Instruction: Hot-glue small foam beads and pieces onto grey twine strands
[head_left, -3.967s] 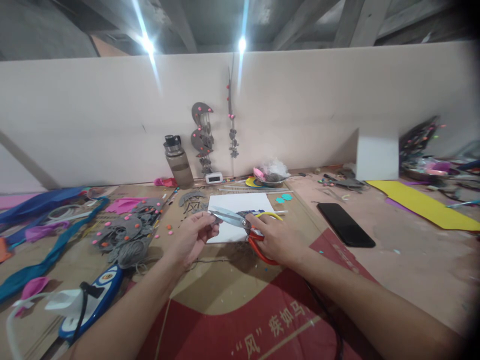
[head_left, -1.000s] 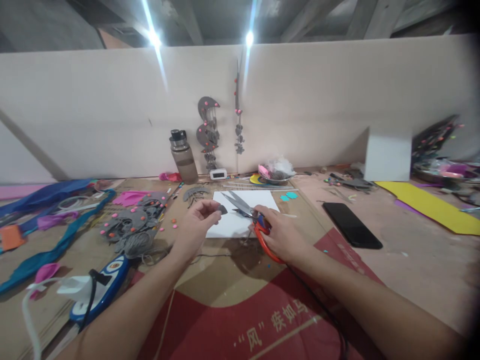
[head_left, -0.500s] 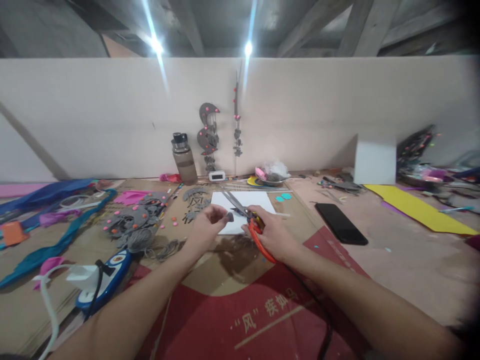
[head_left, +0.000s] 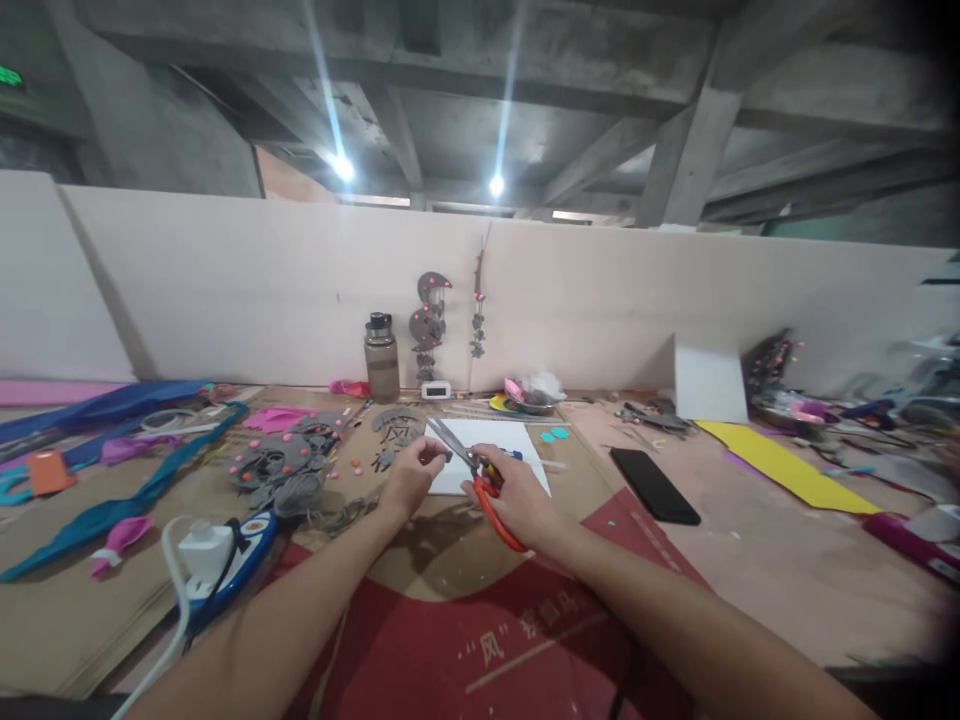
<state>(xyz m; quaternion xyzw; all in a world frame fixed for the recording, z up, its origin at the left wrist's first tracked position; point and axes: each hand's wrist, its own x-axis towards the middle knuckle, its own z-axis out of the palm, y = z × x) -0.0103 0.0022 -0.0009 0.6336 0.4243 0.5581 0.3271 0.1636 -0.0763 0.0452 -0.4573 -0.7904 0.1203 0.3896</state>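
My right hand (head_left: 517, 495) grips scissors (head_left: 495, 520) with red-orange handles, the fingers closed round the grips. Their blades point up and to the left over a white sheet (head_left: 510, 432). A small dark grey piece (head_left: 448, 457) sits pinched between the thumb and fingers of my left hand (head_left: 409, 482), just below the blades. Whether the blades touch this piece I cannot tell. Grey cut-out shapes (head_left: 396, 428) lie beyond my left hand. Something blue and yellow shows partly behind my right hand on the sheet.
Grey pieces with pink dots (head_left: 281, 455) and a power strip (head_left: 251, 560) lie on the left. At the back stand a bottle (head_left: 382, 365) and a small white clock-like device (head_left: 436, 391). To the right are a black phone (head_left: 652, 485) and a yellow sheet (head_left: 787, 465).
The camera view has tilted up, showing more ceiling, and the table sits lower in the picture. Both hands still hold the scissors and the grey piece, with the piece now turned and less visible.
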